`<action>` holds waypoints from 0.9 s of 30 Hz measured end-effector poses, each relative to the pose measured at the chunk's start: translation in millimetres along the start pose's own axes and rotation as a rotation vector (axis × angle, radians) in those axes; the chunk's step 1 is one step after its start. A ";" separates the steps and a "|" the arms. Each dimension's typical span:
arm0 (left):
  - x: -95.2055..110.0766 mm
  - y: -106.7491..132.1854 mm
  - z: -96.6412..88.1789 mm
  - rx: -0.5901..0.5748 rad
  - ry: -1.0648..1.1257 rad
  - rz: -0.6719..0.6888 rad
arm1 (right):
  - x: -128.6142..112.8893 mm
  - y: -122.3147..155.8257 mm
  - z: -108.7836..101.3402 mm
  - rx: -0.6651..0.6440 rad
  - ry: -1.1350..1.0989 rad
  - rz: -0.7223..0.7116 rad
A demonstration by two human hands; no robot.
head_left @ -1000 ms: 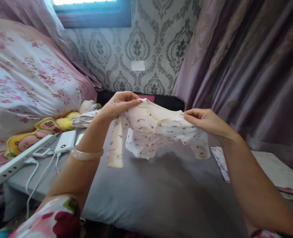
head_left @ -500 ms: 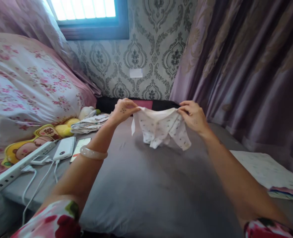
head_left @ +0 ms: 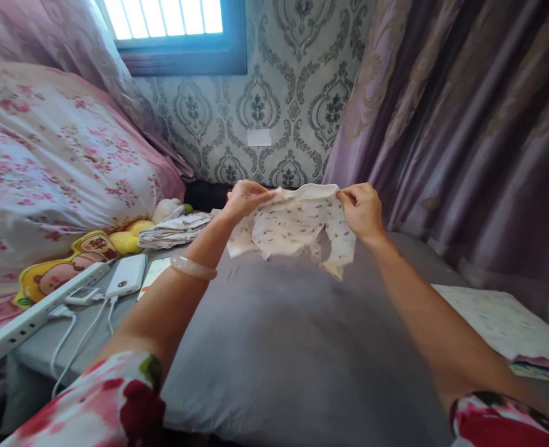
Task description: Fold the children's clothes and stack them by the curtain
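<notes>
A small white baby shirt with a scattered print hangs between my two hands, over the far part of the grey bed sheet. My left hand pinches its upper edge on the left. At the other end, my right hand grips the upper right corner. The neckline curves up between them, and the sleeves droop at both sides. Behind my left wrist lies a stack of folded clothes.
On the left are a white power strip, a power bank with cables, a phone and a yellow plush pillow. Folded cloths lie at the right. Purple curtains hang behind; floral bedding is heaped at left.
Both hands have raised the shirt slightly and its body has swung, so more of its front and both sleeves show. The view has shifted a little.
</notes>
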State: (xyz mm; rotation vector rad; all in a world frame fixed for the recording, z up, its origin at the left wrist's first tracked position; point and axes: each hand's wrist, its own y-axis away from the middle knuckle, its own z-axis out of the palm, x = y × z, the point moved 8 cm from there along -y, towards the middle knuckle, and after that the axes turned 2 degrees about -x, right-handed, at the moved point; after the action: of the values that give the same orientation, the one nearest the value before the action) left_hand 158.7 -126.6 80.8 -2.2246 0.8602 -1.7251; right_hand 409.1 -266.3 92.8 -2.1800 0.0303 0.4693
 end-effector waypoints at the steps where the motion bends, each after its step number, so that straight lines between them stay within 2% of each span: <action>1: -3.0 -1.2 0.0 -0.002 0.001 -0.013 | 1.9 -0.6 2.6 -0.017 -0.006 0.017; 3: -9.7 -2.9 1.0 -0.004 0.021 -0.036 | 5.5 -1.3 10.0 -0.067 -0.021 0.050; 8: -20.6 -3.9 10.7 -0.045 0.075 -0.085 | 15.0 -2.6 20.2 -0.053 -0.050 0.132; 12: -24.0 -6.6 12.1 0.009 0.066 -0.101 | 20.6 -4.8 29.8 -0.061 -0.067 0.165; 20: -27.1 -10.4 16.8 0.166 -0.098 0.041 | 25.4 -8.6 41.7 -0.080 0.014 0.308; 27: -7.9 16.1 9.1 0.344 -0.351 0.236 | 10.7 6.6 42.5 -0.096 0.098 0.280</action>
State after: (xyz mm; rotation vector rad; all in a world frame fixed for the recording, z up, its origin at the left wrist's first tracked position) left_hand 160.8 -137.0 63.7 -2.0150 0.6537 -1.2207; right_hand 404.1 -235.7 61.1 -2.3028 0.3776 0.5285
